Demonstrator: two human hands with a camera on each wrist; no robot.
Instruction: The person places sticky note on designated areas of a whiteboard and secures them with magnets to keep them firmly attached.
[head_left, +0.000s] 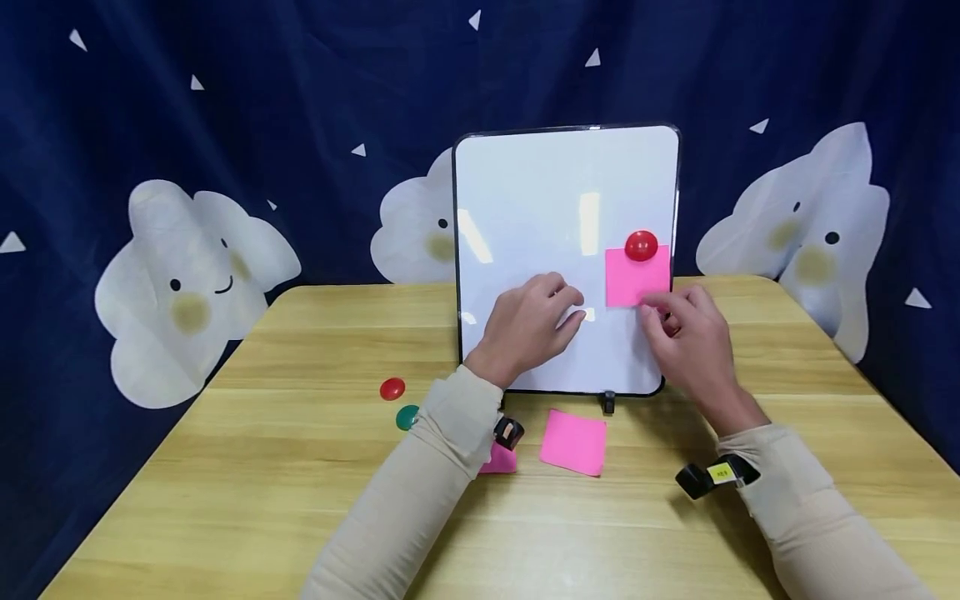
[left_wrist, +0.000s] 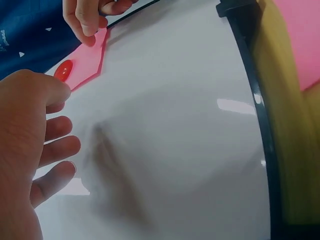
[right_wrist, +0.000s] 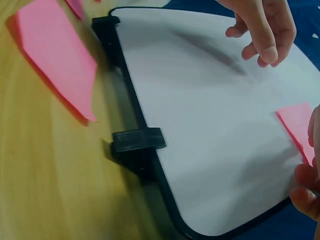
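Observation:
A whiteboard [head_left: 525,200] stands upright on the table. On its right side a pink note [head_left: 626,279] lies flat under a red round magnet [head_left: 641,246]. My right hand [head_left: 693,337] is at the note's lower right corner, thumb and index finger close together; whether they pinch the paper I cannot tell. The left hand [head_left: 528,325], fingers loosely bent and holding nothing, hovers before the board's lower middle. In the left wrist view the note [left_wrist: 89,62] and magnet [left_wrist: 63,70] appear beyond the left hand [left_wrist: 35,135].
Another pink note [head_left: 573,442] lies on the table [head_left: 300,500] before the board, and one more [head_left: 501,459] is partly hidden by the left sleeve. Left of them are a red magnet [head_left: 392,388] and a green magnet [head_left: 407,417]. Black feet [head_left: 608,402] support the board.

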